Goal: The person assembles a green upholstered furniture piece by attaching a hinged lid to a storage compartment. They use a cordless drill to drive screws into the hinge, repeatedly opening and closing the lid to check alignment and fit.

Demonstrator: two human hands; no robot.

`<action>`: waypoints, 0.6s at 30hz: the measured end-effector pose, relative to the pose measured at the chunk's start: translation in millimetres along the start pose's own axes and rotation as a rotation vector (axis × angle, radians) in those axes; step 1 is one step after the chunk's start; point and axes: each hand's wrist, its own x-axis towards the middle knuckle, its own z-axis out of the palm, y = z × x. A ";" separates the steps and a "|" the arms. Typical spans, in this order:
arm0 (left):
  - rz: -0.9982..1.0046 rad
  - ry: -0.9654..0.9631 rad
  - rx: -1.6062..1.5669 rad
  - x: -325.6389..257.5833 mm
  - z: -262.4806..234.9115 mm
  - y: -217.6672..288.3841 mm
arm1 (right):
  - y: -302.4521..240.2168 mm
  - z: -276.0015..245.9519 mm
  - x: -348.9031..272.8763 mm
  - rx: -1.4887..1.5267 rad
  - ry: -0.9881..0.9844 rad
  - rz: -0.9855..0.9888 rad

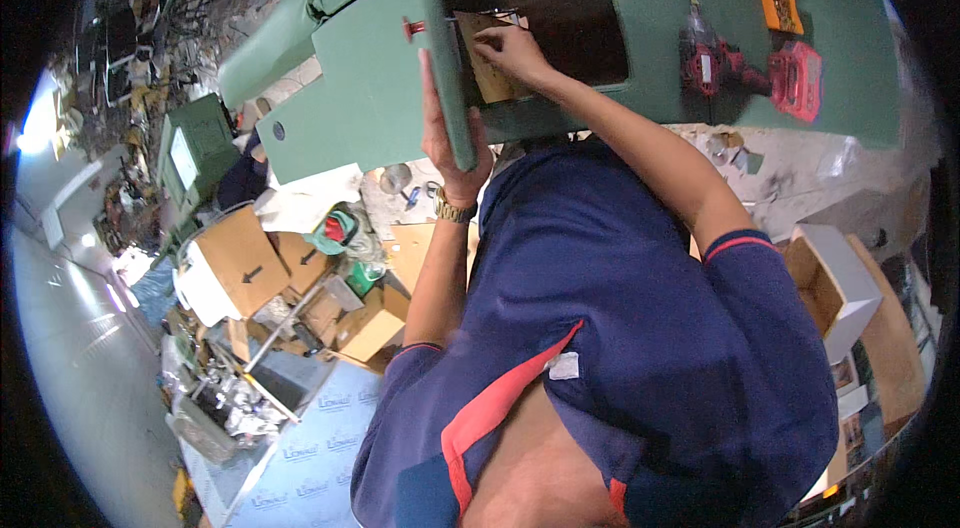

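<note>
1. Green door (pixel 438 18) stood swung out at the left edge of the opening in the green body (pixel 655 28). The left hand (pixel 437 133) grasped the door's near end, fingers flat along its left face, thumb on the opposite side.
2. The right hand (pixel 518 55) reached across the near edge into the dark opening (pixel 580 8). Its fingertips and thumb were bent close together by a tan sheet (pixel 485 78); whether they pinched or touched it, I could not tell.
3. Wide dark room showed between that hand and the opening's rounded right edge; toward the door the gap was narrower, with the tan sheet tilted in it.
4. A red latch (pixel 413 28) jutted from the door's left face, just beyond the left fingertips.
5. Right of the opening, past a span of green, lay a red drill (pixel 705 68), its base toward the green body's right end.
6. An orange tray (pixel 778 3) lay beyond that base, farther from the near edge.
7. Farther off to the left were a cardboard box (pixel 240 263) and, beyond it, a green cabinet (pixel 190 153).
</note>
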 end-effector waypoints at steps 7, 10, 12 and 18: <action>-0.098 0.090 0.145 -26.6 -12.2 -34.0 | 20.4 75.1 12.8 0.110 0.208 -0.071; -0.107 0.067 0.236 -39.2 -17.6 -53.5 | 20.3 84.5 17.3 0.036 0.263 -0.054; -0.055 0.021 0.404 -43.2 -21.4 -61.3 | 18.5 84.5 17.4 0.044 0.214 0.012; -0.378 0.325 -0.182 -53.1 -17.9 -74.3 | 16.5 83.4 13.8 0.104 0.251 0.001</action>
